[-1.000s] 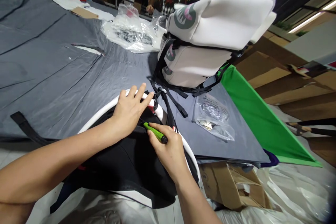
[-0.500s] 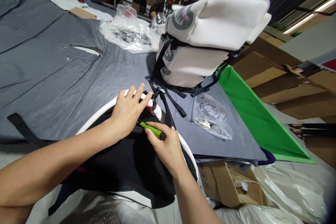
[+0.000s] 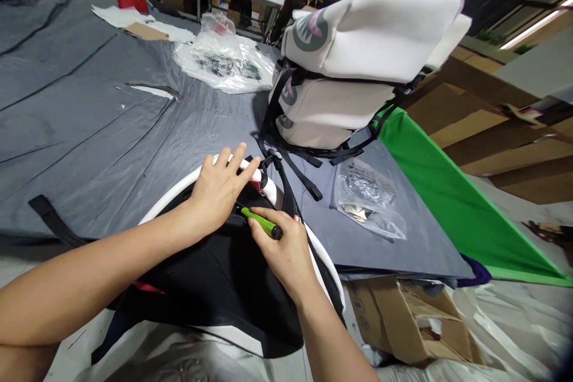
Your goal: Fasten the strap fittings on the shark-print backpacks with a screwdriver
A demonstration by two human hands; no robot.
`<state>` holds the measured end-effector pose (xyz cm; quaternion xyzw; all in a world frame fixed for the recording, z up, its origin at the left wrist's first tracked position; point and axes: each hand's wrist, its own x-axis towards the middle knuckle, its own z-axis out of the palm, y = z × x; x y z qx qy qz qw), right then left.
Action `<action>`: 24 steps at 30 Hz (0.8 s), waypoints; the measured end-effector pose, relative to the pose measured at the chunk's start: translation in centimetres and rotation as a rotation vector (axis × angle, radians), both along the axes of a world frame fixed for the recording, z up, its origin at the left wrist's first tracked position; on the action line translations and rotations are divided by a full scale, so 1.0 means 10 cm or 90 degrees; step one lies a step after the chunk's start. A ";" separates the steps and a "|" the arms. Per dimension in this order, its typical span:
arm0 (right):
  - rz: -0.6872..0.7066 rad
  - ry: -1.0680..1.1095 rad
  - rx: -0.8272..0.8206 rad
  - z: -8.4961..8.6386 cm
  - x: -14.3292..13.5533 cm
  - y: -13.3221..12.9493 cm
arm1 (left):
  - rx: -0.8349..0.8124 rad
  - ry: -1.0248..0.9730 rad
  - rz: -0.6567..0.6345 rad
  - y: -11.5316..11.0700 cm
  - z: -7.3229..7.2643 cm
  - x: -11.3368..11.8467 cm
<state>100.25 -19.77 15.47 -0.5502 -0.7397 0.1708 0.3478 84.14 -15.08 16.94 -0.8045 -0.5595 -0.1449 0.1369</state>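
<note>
A black backpack [image 3: 215, 286] with a white rim lies in front of me at the table's near edge. My left hand [image 3: 221, 191] rests on its upper part, palm down, fingers stretched out over the white rim. My right hand [image 3: 280, 245] is closed around a slim green-handled tool [image 3: 262, 222] with a black end. The tool's dark front end points toward my left palm, against the black fabric; its exact tip cannot be made out. Beside my left fingertips are a small red part and a black strap [image 3: 286, 185].
Stacked white backpacks [image 3: 358, 42] stand on the grey-covered table [image 3: 102, 125]. Clear plastic bags [image 3: 369, 197] and a plastic-wrapped bundle [image 3: 228, 59] lie nearby. Green fabric [image 3: 461, 197] hangs at the right, above an open carton [image 3: 403, 316]. A person [image 3: 299, 0] is behind the backpacks.
My view has shifted slightly, so the surroundings sit a little differently. Both hands and the green-handled tool hold almost the same position on the black backpack. The person behind has shifted.
</note>
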 end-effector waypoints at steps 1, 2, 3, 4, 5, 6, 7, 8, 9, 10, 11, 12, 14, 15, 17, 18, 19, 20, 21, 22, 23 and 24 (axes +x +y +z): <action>-0.003 0.004 0.005 -0.01 0.00 0.00 | -0.007 0.008 0.000 0.00 0.02 -0.01; 0.003 0.015 0.006 -0.03 0.00 0.00 | -0.020 0.020 -0.007 0.00 0.05 -0.04; 0.014 0.036 0.005 -0.04 0.00 0.00 | -0.038 0.036 -0.021 0.01 0.08 -0.07; 0.027 0.062 0.001 -0.05 0.00 0.00 | -0.058 0.052 -0.040 0.01 0.11 -0.11; 0.039 0.091 -0.002 -0.07 -0.01 -0.01 | -0.078 0.063 -0.058 0.01 0.14 -0.16; 0.046 0.119 -0.003 -0.08 -0.03 -0.01 | -0.096 0.069 -0.068 0.01 0.18 -0.22; 0.048 0.144 -0.003 -0.08 -0.05 -0.02 | -0.111 0.070 -0.070 0.00 0.21 -0.27; 0.049 0.166 -0.002 -0.09 -0.08 -0.03 | -0.122 0.068 -0.060 -0.02 0.23 -0.32; 0.053 0.186 -0.002 -0.09 -0.12 -0.03 | -0.130 0.066 -0.042 -0.04 0.26 -0.36; 0.059 0.202 -0.003 -0.10 -0.16 -0.04 | -0.137 0.066 -0.022 -0.07 0.27 -0.39; 0.069 0.213 -0.001 -0.10 -0.20 -0.04 | -0.143 0.071 -0.003 -0.10 0.29 -0.40; 0.080 0.219 0.003 -0.11 -0.24 -0.03 | -0.147 0.078 0.017 -0.14 0.29 -0.39; 0.101 0.214 0.022 -0.14 -0.31 -0.02 | -0.152 0.093 0.062 -0.19 0.30 -0.35; 0.106 0.206 0.032 -0.15 -0.34 -0.01 | -0.152 0.100 0.081 -0.21 0.29 -0.32; 0.103 0.190 0.044 -0.20 -0.37 0.01 | -0.149 0.110 0.109 -0.23 0.27 -0.27; 0.099 0.183 0.047 -0.22 -0.38 0.01 | -0.147 0.113 0.117 -0.24 0.26 -0.26; 0.095 0.176 0.049 -0.24 -0.37 0.02 | -0.147 0.116 0.123 -0.23 0.25 -0.26; 0.093 0.169 0.052 -0.25 -0.36 0.02 | -0.147 0.116 0.126 -0.23 0.23 -0.28; 0.092 0.162 0.054 -0.26 -0.35 0.02 | -0.148 0.111 0.119 -0.22 0.22 -0.30; 0.092 0.155 0.056 -0.26 -0.33 0.02 | -0.149 0.102 0.101 -0.21 0.22 -0.34; 0.092 0.148 0.057 -0.26 -0.32 0.02 | -0.151 0.088 0.075 -0.20 0.21 -0.39; 0.092 0.140 0.056 -0.26 -0.30 0.01 | -0.156 0.069 0.049 -0.19 0.21 -0.44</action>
